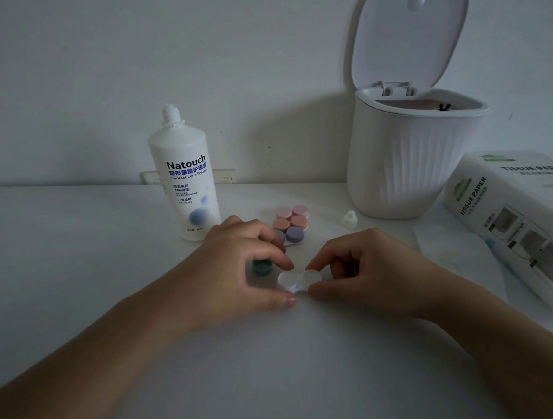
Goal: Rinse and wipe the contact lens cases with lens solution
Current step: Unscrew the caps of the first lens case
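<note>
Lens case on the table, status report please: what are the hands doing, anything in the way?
Left hand and right hand each pinch the white lens case on the table. Green cap under the left hand. Solution bottle uncapped behind. Nothing blocking.

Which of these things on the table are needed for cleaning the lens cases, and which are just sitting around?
For the job:
white lens case, held by the left hand and right hand
green cap
pink and purple lens cases
lens solution bottle
bottle cap
tissue paper pack
loose tissue

Just lying about:
open-lidded bin
wall socket
</note>
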